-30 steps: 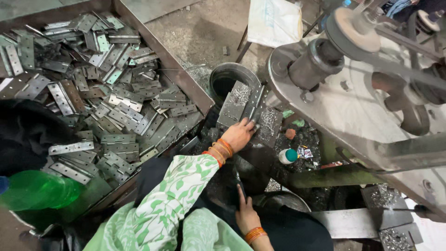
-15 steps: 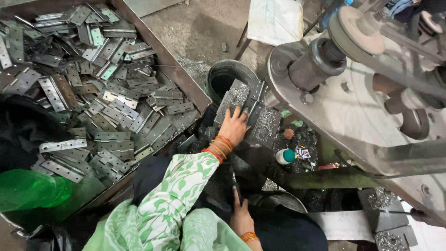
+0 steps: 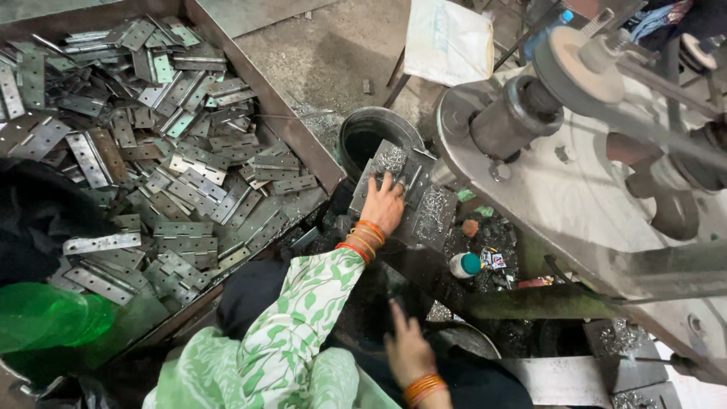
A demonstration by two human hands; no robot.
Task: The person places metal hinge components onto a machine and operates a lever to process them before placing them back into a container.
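- Two bare hands show in the lower middle of the frame, each wrist ringed with orange and red bangles.
- Left hand [image 3: 384,203], at the end of a green-and-white leafy sleeve [image 3: 303,318], lies palm down with fingers spread narrow on a grey metal plate [image 3: 413,198] near the centre; whether it grips anything beneath cannot be told.
- That plate is strewn with small metal shavings and stands just right of a round dark bucket [image 3: 369,136].
- Right hand [image 3: 409,350], near the bottom edge, rests flat with its fingers loosely apart on a dark surface, holding nothing that can be seen.
- Filling the upper left is a large metal tray [image 3: 261,83] heaped with flat grey hinges [image 3: 151,159].
- A machine with a big pale wheel [image 3: 575,182] and a pulley takes up the right side.
- A small green-capped bottle [image 3: 463,265] lies between the plate and the machine's base.
- A translucent green bottle [image 3: 45,314] sits at the lower left edge.
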